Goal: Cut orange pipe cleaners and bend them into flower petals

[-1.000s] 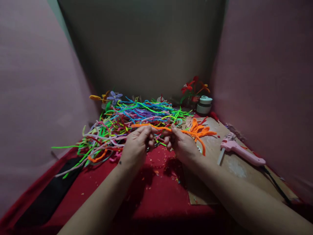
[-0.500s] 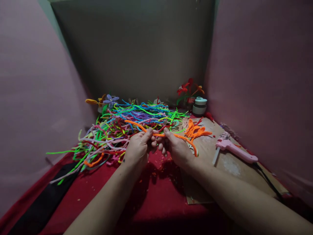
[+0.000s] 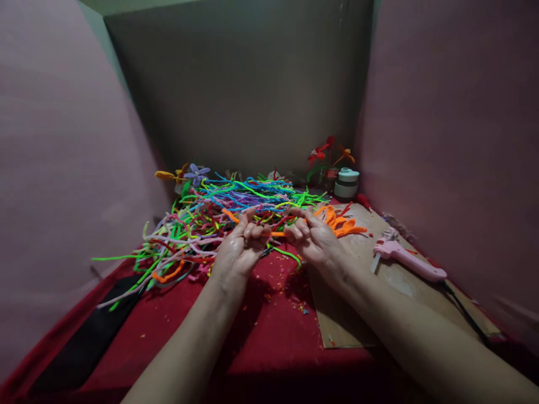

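An orange pipe cleaner (image 3: pixel 277 234) runs between my two hands above the red cloth. My left hand (image 3: pixel 242 244) has its fingers curled round one part of it, and an orange end shows past the left thumb. A short way to the right, my right hand (image 3: pixel 314 238) is closed on the other part, its fingers folded inward. The rest of the strand is hidden by the hands. Just behind them lies a tangled heap of pipe cleaners (image 3: pixel 248 196) in many colours. Orange looped petals (image 3: pixel 343 223) lie beyond the right hand.
A pink glue gun (image 3: pixel 408 260) with a cord lies on a brown board (image 3: pixel 349 331) at right. Behind stand a lidded jar (image 3: pixel 346 185), red pipe-cleaner flowers (image 3: pixel 322 154) and a purple flower (image 3: pixel 196 174). A black strip (image 3: pixel 84 342) lies on the red cloth (image 3: pixel 168 336) at left.
Both hands have rolled so their curled fingers now face up, still on the orange pipe cleaner. Its right end, seen before over the right wrist, is now hidden.
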The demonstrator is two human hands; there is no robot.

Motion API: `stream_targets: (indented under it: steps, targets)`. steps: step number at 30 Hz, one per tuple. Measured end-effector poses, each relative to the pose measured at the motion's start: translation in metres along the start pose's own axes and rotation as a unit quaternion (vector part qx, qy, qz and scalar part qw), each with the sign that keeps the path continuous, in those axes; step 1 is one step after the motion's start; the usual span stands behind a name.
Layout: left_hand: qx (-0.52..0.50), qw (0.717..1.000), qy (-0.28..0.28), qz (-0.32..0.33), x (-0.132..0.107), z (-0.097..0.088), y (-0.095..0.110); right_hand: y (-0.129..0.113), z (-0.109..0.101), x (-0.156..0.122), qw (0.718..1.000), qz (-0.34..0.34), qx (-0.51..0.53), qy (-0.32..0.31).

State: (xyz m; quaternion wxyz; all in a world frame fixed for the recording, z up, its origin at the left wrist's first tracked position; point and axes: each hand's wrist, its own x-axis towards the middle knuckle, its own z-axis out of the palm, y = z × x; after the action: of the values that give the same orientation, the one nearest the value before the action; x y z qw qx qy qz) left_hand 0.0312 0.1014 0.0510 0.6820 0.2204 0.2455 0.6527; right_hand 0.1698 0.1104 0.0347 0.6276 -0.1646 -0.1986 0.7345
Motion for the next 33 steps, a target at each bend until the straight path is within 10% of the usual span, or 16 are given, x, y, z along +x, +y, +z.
stream_targets:
  steps: [8, 19, 33]
  targets:
    - [0.094, 0.993, -0.055, 0.049, -0.002, -0.001, -0.001, 0.009, -0.002, -0.009, 0.991, -0.009, -0.113, -0.065]
    - [0.345, 0.928, -0.135, -0.047, 0.001, 0.021, 0.006, 0.014, -0.002, -0.017, 0.963, 0.030, -0.253, -0.089]
    - [0.125, 0.988, -0.086, 0.005, 0.020, -0.001, 0.009, 0.028, -0.013, -0.009, 0.953, 0.024, -0.292, -0.081]
